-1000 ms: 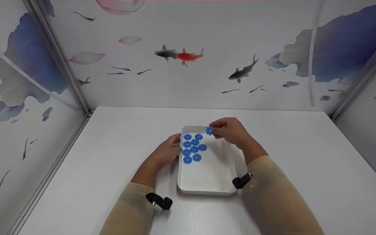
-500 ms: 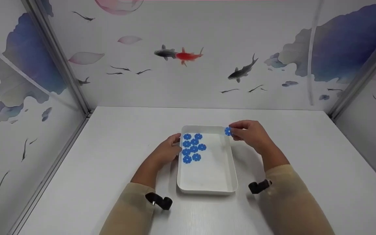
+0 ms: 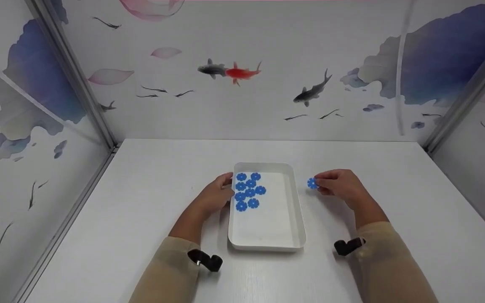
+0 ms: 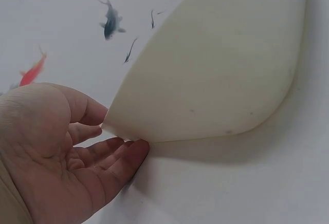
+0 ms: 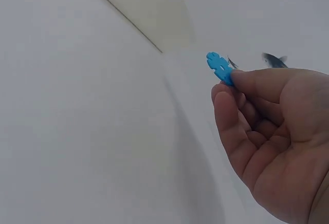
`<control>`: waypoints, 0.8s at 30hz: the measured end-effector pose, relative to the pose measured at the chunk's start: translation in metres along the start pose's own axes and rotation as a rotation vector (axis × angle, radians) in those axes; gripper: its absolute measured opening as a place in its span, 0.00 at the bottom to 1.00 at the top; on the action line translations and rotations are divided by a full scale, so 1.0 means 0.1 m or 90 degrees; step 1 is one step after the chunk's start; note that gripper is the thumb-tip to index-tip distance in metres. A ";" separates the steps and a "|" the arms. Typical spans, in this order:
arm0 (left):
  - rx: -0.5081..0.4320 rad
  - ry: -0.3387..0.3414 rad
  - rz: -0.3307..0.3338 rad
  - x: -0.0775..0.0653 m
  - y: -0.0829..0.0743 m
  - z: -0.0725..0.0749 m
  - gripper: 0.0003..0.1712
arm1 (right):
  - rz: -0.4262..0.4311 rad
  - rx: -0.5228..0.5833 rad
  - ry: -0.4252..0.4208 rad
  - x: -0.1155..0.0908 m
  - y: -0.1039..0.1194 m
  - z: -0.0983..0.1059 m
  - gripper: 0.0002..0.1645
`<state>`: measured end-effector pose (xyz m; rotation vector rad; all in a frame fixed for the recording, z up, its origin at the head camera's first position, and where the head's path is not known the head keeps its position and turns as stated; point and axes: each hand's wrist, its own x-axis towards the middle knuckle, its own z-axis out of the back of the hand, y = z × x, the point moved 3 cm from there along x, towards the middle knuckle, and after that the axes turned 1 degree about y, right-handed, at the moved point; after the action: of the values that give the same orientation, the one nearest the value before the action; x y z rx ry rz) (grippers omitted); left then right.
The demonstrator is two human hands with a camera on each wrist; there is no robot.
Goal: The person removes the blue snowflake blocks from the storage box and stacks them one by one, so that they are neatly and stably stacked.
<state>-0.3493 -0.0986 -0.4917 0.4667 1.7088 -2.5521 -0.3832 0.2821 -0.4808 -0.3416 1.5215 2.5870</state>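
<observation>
Between thumb and fingers, my right hand [image 3: 343,186] pinches a blue snowflake disc [image 3: 311,183], a notched plastic piece with a hole in its middle. It holds the disc above the table, apart from the tray's right side. The right wrist view shows the disc [image 5: 218,66] tilted, its lower end hidden by the thumb. My left hand [image 3: 217,194] grips the left wall of a white rectangular tray [image 3: 270,229]; in the left wrist view its fingertips hold the edge of the tray [image 4: 216,64]. Several more blue snowflake discs [image 3: 251,183] lie in the tray's upper left part.
The tray stands on a white table [image 3: 162,168]. White panels printed with fish and lotus leaves enclose the table at the back [image 3: 242,113] and both sides. A metal post [image 3: 74,75] stands at the left corner, another [image 3: 465,88] at the right.
My right hand has carried the blue snowflake disc from over the tray's top right to beyond its right side, rightward and nearer to me. My left hand and the tray have stayed put.
</observation>
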 end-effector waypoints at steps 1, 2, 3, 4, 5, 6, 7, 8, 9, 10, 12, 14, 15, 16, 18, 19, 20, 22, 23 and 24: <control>0.002 0.000 0.001 0.00 0.01 0.00 0.38 | -0.002 -0.011 0.000 0.01 -0.03 0.00 0.21; 0.003 0.002 0.002 0.00 0.01 0.00 0.38 | -0.003 -0.022 0.000 0.02 -0.06 0.01 0.21; 0.006 0.002 0.003 0.01 0.01 0.00 0.38 | -0.004 -0.034 0.000 0.03 -0.09 0.01 0.21; 0.006 0.003 0.004 0.01 0.01 0.00 0.38 | -0.001 -0.046 0.001 0.04 -0.11 0.02 0.21; 0.007 0.003 0.005 0.01 0.01 0.00 0.38 | 0.001 -0.055 0.001 0.05 -0.14 0.03 0.22; 0.007 0.002 0.008 0.01 0.01 0.00 0.38 | 0.001 -0.058 0.001 0.05 -0.15 0.03 0.22; 0.007 0.002 0.010 0.02 0.02 0.00 0.38 | -0.001 -0.055 0.001 0.06 -0.17 0.03 0.22; 0.007 0.002 0.011 0.02 0.02 0.00 0.38 | -0.004 -0.048 0.002 0.07 -0.19 0.03 0.22; 0.008 0.001 0.013 0.02 0.02 0.01 0.38 | -0.005 -0.045 0.002 0.07 -0.20 0.04 0.22; 0.007 0.001 0.014 0.03 0.02 0.01 0.38 | -0.008 -0.038 0.002 0.08 -0.22 0.04 0.23; 0.011 0.000 0.015 0.03 0.02 0.01 0.38 | -0.020 -0.020 -0.001 0.07 -0.23 0.04 0.23; 0.013 -0.001 0.013 0.03 0.02 0.01 0.38 | -0.029 -0.008 -0.004 0.07 -0.24 0.05 0.23; 0.013 -0.002 0.014 0.03 0.02 0.01 0.39 | -0.033 -0.007 -0.007 0.06 -0.24 0.05 0.23; 0.013 -0.003 0.014 0.03 0.03 0.01 0.39 | -0.037 -0.003 -0.009 0.06 -0.24 0.04 0.23; 0.016 -0.004 0.016 0.03 0.03 0.01 0.39 | -0.042 0.001 -0.014 0.06 -0.24 0.03 0.23; 0.017 -0.005 0.016 0.03 0.03 0.01 0.39 | -0.044 0.000 -0.016 0.06 -0.24 0.03 0.22; 0.016 -0.005 0.016 0.03 0.03 0.00 0.39 | -0.045 0.000 -0.018 0.07 -0.24 0.03 0.22; 0.016 -0.005 0.015 0.03 0.03 0.00 0.39 | -0.047 0.003 -0.021 0.07 -0.25 0.03 0.22; 0.015 -0.004 0.014 0.03 0.03 0.00 0.39 | -0.048 0.004 -0.022 0.07 -0.25 0.03 0.21; 0.014 -0.004 0.014 0.03 0.03 0.00 0.39 | -0.050 0.006 -0.022 0.07 -0.25 0.03 0.21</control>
<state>-0.3513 -0.0993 -0.4953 0.4756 1.6659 -2.5575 -0.3851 0.2967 -0.5030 -0.3462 1.4778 2.5121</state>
